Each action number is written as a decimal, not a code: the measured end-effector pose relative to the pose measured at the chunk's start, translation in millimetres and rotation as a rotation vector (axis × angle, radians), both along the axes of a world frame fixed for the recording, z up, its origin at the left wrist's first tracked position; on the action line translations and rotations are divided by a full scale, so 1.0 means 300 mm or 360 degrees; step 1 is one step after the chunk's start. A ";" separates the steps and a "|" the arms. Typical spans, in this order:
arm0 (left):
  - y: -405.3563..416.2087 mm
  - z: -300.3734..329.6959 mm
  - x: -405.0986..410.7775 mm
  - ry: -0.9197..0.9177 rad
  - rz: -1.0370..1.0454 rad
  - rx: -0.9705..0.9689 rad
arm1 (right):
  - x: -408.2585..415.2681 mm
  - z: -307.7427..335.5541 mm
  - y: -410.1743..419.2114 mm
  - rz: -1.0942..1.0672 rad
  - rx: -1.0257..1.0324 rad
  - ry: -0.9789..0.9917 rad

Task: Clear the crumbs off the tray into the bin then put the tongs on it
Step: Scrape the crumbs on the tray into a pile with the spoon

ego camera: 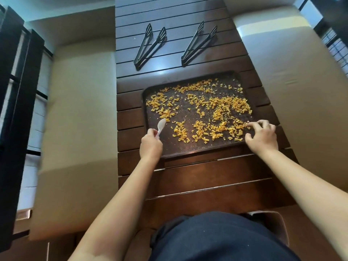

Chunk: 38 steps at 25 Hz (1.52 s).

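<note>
A dark brown tray (pixel 188 147) lies on the slatted wooden table, strewn with several orange-yellow crumbs (pixel 222 108). My left hand (pixel 150 146) grips a white plastic spoon (pixel 161 127) whose bowl points at the tray's left side. At the tray's right edge my right hand (pixel 262 137) has its fingers curled down onto the crumbs, and whether it pinches any I cannot tell. Two pairs of black tongs (pixel 149 46) (pixel 198 43) lie side by side on the table beyond the tray. No bin is identifiable.
The dark slatted table (pixel 207 178) runs between two beige cushioned seats (pixel 79 119) (pixel 293 87). A dark railing (pixel 17 91) stands at the far left. My dark-clothed lap (pixel 222 240) fills the bottom.
</note>
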<state>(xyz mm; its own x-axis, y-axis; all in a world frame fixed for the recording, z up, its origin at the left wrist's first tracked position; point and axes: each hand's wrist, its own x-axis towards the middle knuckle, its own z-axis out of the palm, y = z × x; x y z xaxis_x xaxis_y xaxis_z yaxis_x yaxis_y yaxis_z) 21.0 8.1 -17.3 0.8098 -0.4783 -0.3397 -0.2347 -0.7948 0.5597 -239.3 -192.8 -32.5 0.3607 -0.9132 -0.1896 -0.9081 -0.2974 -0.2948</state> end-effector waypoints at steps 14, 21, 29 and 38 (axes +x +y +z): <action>-0.189 -0.024 0.208 -0.0216 -0.0121 0.0272 | -0.018 -0.092 -0.049 -0.0247 0.0068 -0.0006; -0.101 -0.074 0.082 -0.0250 -0.0551 0.0099 | -0.023 -0.134 -0.048 -0.0252 0.0007 -0.0076; -0.206 -0.027 0.208 -0.0112 0.0046 -0.0200 | -0.023 -0.153 -0.041 -0.0275 -0.0033 -0.0171; -0.215 -0.056 0.161 0.0131 -0.0266 -0.0108 | -0.028 -0.145 -0.040 -0.0275 -0.0035 -0.0215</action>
